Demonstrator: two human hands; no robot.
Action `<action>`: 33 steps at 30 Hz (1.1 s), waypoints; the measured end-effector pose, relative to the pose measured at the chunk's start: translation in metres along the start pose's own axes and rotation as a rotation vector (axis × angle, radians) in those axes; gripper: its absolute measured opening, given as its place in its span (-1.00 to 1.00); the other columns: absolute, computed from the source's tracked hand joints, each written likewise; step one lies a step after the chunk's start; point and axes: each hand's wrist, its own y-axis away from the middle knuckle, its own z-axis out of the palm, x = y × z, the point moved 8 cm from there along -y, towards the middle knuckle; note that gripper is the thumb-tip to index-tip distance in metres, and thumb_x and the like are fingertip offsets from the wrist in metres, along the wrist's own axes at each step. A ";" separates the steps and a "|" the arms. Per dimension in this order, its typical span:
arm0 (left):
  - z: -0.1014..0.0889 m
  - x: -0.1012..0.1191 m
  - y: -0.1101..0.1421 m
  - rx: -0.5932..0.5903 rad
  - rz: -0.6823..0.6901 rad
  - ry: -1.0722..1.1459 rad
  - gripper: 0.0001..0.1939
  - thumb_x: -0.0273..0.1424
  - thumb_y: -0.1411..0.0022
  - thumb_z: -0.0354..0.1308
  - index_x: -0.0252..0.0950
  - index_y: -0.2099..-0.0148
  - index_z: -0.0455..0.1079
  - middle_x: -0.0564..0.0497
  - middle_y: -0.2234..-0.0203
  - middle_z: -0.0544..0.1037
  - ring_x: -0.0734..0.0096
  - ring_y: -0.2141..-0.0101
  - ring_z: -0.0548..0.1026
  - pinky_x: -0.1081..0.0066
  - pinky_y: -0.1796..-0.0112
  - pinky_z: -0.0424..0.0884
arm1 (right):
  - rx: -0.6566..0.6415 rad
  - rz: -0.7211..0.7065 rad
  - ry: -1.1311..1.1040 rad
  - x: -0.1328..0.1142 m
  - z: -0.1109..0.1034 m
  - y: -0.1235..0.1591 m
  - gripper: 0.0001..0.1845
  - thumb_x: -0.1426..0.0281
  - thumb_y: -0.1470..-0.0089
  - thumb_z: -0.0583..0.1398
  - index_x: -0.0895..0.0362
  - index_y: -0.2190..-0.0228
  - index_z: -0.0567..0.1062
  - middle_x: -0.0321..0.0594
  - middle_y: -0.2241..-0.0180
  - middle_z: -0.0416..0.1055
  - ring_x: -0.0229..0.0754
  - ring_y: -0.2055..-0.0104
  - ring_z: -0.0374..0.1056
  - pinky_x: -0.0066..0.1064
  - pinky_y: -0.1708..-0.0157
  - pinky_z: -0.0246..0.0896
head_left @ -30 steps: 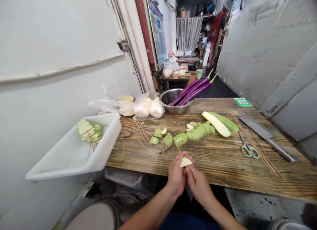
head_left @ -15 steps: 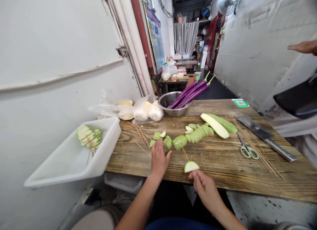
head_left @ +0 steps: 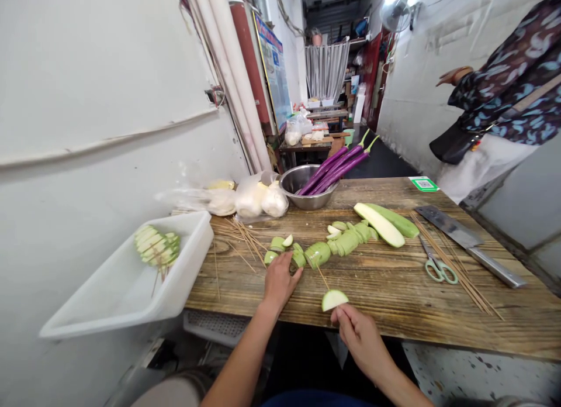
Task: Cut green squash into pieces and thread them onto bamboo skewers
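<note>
My right hand (head_left: 357, 330) pinches the lower end of a thin wooden skewer (head_left: 323, 278). A half-moon zucchini slice (head_left: 334, 300), pale inside with a green rim, is threaded on it just above my fingers. My left hand (head_left: 279, 282) reaches to the cut zucchini, its thumb and fingers around a small stack of slices (head_left: 298, 257); the fingertips are partly hidden. More zucchini slices (head_left: 318, 253) run in a row to the right, ending near two uncut zucchini halves (head_left: 379, 224).
A white tub (head_left: 109, 302) at left holds skewered slices (head_left: 156, 246). Loose skewers (head_left: 248, 234), bagged food (head_left: 263, 197) and a steel bowl (head_left: 309, 202) of eggplants (head_left: 335, 170) lie behind. Scissors (head_left: 440, 269) and a cleaver (head_left: 451, 227) are at right. A person (head_left: 504, 97) stands beyond the table.
My right hand has moved slightly left and down with the skewered slice. My left hand has barely moved. The person at the right has come further into view.
</note>
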 end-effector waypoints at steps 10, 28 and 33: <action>-0.006 0.005 -0.003 -0.101 0.013 -0.092 -0.47 -0.35 0.14 0.30 -0.22 0.03 0.39 -0.16 0.16 0.46 0.06 0.08 0.35 0.17 -0.01 0.14 | -0.011 -0.032 0.048 -0.008 0.000 -0.001 -0.62 0.22 -0.19 -0.08 0.14 0.50 0.35 -0.40 0.68 0.07 -0.31 0.63 0.02 -0.50 0.61 -0.10; 0.027 -0.004 0.006 -0.144 -0.797 1.461 -0.91 -0.43 -0.12 0.05 -0.35 0.31 0.29 0.21 0.73 0.05 0.68 0.75 0.05 0.63 0.76 -0.02 | -0.074 -0.150 0.136 -0.024 0.018 0.009 -0.65 0.28 -0.21 -0.08 0.13 0.46 0.38 -0.30 0.59 0.29 -0.28 0.57 0.19 -0.48 0.55 -0.01; 0.031 -0.001 0.007 0.000 -0.895 1.525 -0.88 -0.45 -0.13 -0.01 -0.38 0.32 0.32 0.07 0.65 0.26 0.56 0.63 0.27 0.52 0.62 0.26 | -0.094 -0.187 0.175 -0.028 0.021 0.013 -0.64 0.29 -0.21 -0.08 0.13 0.47 0.38 -0.31 0.61 0.28 -0.29 0.59 0.17 -0.49 0.57 -0.02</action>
